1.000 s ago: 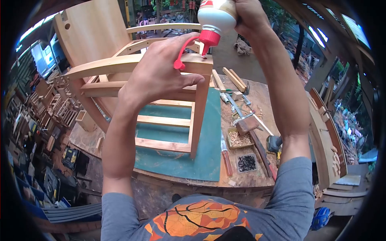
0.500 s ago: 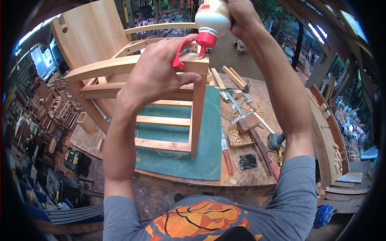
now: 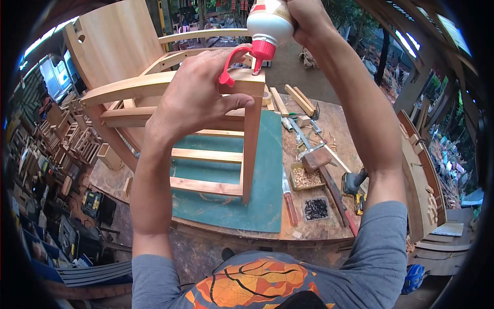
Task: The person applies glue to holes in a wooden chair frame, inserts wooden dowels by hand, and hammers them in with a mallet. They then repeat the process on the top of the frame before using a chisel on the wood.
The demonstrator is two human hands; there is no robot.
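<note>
My right hand (image 3: pixel 312 21) is wrapped round a white glue bottle (image 3: pixel 268 27), tipped upside down. Its red nozzle (image 3: pixel 260 57) points down at the top corner of a wooden chair frame (image 3: pixel 251 129), touching or nearly touching it. A red cap on a strap hangs beside the nozzle. With fingers over the top rail and thumb beneath it, my left hand (image 3: pixel 193 90) grips the chair frame close to that corner. The fingertips are partly hidden behind the red strap. The frame stands on a green mat (image 3: pixel 266 154) on the workbench.
Right of the mat lie a wooden mallet (image 3: pixel 317 159), a tub of wooden dowels (image 3: pixel 307 176), a tray of black screws (image 3: pixel 315 208), a chisel (image 3: pixel 290 203) and a drill (image 3: pixel 353 181). A curved wooden panel (image 3: pixel 116 44) rises behind the frame. Wood strips (image 3: pixel 300 100) lie farther back.
The chair frame, bottle and both hands appear slightly farther left in view. Both grips look the same, and the nozzle stays at the corner.
</note>
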